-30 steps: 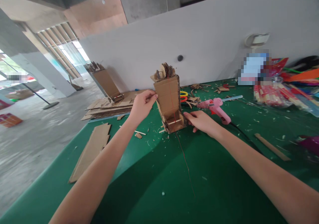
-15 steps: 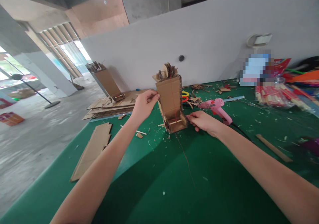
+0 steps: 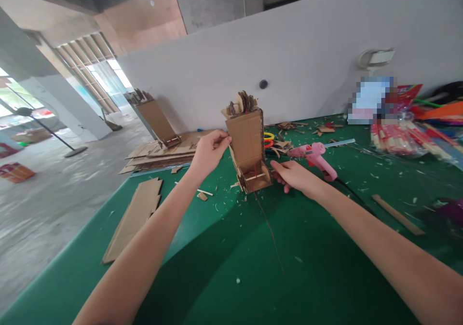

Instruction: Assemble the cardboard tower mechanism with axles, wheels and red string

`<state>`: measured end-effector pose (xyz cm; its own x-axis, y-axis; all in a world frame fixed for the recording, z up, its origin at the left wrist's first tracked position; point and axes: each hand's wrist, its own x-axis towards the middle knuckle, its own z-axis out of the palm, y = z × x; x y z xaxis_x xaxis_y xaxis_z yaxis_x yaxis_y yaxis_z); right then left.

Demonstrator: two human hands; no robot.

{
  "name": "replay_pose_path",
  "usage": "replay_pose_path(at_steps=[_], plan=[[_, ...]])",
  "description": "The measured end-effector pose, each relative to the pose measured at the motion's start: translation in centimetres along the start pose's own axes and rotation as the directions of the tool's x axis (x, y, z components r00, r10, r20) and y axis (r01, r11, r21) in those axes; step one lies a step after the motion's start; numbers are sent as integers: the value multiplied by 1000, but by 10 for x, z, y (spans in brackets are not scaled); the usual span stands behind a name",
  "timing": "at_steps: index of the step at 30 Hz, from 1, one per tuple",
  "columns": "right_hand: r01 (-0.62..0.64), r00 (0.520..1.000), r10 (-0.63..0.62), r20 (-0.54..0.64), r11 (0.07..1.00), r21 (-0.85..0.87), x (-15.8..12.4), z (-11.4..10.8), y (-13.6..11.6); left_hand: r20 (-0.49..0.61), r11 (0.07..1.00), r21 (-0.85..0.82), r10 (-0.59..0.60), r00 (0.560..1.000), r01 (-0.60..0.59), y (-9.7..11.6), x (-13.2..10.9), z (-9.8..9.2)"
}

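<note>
Cardboard tower [image 3: 247,142] stands upright mid-table [image 3: 217,267]. L hand [image 3: 208,152] pinches its side edge; R hand [image 3: 294,176], fingers curled, grips its base. Prob. light, crushable; hold by edges.

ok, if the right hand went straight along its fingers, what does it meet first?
The cardboard model: the right hand points left at its low tray, fingertips at or nearly on the side wall; contact unclear.

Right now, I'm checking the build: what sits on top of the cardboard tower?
Round cardboard discs stand on edge on the tower, and a red thread runs down its front. What holds the discs is hidden behind its top edge.
</note>
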<state>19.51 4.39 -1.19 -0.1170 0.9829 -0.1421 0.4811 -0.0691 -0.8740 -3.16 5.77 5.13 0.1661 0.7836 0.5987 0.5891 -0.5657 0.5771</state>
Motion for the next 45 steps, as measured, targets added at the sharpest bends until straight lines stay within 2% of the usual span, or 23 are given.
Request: replay_pose_path(at_steps=[22,33,39,40,42,45], plan=[[-16,999,14,44,999,43,-2,1,-3,-3,1000,2,-6,1000,6,1,0,1],[6,999,-11,53,996,94,1,1,2,15,999,18,-34,999,34,8,1,-3],[34,999,-39,37,993,117,0,1,-1,30,996,43,-82,996,80,17,2,-11],[38,999,-42,35,992,123,0,1,-1,12,994,50,-101,995,100,19,2,-14],[41,998,-46,35,990,135,-1,1,-1,-99,991,56,-113,989,119,25,2,-20],[39,998,-46,44,988,152,-2,2,-1,-284,996,81,-5,959,29,35,5,-27]])
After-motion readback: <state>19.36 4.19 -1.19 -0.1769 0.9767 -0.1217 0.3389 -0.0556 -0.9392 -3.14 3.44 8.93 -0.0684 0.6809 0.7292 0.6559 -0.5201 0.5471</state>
